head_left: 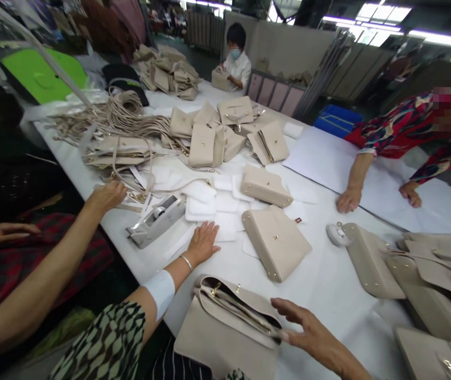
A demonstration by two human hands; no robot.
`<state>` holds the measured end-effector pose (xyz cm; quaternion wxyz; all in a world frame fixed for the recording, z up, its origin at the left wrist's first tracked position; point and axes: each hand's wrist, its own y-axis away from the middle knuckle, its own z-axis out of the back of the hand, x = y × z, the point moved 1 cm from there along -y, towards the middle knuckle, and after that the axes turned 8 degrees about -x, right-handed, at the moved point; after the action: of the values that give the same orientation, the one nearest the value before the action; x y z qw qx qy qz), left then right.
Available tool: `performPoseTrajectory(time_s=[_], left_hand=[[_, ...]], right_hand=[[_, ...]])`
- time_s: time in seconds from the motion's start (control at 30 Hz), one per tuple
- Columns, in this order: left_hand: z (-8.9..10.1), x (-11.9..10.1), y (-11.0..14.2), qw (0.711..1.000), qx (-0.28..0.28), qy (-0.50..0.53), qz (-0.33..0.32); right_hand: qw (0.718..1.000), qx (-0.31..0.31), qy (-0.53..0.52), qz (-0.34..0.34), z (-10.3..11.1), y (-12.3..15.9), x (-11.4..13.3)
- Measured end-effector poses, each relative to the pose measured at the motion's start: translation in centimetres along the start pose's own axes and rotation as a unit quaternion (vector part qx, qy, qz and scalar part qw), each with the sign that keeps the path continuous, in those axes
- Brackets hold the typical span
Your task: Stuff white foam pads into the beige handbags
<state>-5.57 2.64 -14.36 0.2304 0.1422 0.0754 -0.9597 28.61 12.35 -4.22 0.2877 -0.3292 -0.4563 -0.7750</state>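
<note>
The left hand [204,244], fingers spread, lies flat beside square white padding sheets [227,226], while the right hand [312,328], fingers spread, touches an open beige leather-look handbag [217,338]

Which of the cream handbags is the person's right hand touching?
The cream handbag at the near edge of the table: its flap is folded open, showing a zipper, and the right hand touches its edge. The closed handbag beyond lies apart.
</note>
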Motion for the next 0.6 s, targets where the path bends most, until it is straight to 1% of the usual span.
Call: performPoseTrajectory(time_s=[0.07, 0.13, 0.2, 0.27, 0.37, 0.47, 0.5, 0.53, 0.57, 0.6], left_hand=[[-0.5, 0.2, -1.2, 1.0, 0.008, -0.023, -0.003], [-0.4, 0.4, -2.4, 0.999, -0.003, -0.026, -0.026], [0.0, 0.4, -3.4, 0.998, -0.005, -0.019, -0.054], [0.7, 0.4, -4.2, 0.997, 0.005, -0.007, -0.073], [2.7, 0.5, -5.2, 0.997, 0.004, 0.015, -0.072], [6.1, 0.1, -5.4, 0.998, -0.041, 0.027, -0.034], [7.4, -0.3, -5.1, 0.996, -0.062, 0.064, -0.019], [8.7, -1.0, -4.7, 0.987, -0.078, 0.138, -0.004], [9.9, -1.9, -4.1, 0.966, -0.086, 0.244, 0.012], [11.0, -3.0, -3.4, 0.926, -0.083, 0.368, 0.029]], right_hand=[[0.998, -0.041, -0.028, -0.031, -0.5, -0.1, -0.9], [0.996, -0.061, -0.05, -0.052, -1.2, -0.3, -1.9], [0.993, -0.069, -0.075, -0.058, -1.9, -0.5, -2.6], [0.991, -0.077, -0.091, -0.054, -2.1, -0.5, -2.6], [0.99, -0.085, -0.103, -0.044, -1.8, -0.2, -2.1], [0.987, -0.113, -0.104, -0.045, -1.0, 0.1, -1.6], [0.985, -0.126, -0.105, -0.046, -0.8, 0.1, -1.4], [0.983, -0.139, -0.107, -0.044, -0.6, 0.0, -1.1], [0.981, -0.153, -0.114, -0.041, -0.5, -0.1, -0.6], [0.977, -0.166, -0.128, -0.034, -0.4, -0.3, 0.0]])
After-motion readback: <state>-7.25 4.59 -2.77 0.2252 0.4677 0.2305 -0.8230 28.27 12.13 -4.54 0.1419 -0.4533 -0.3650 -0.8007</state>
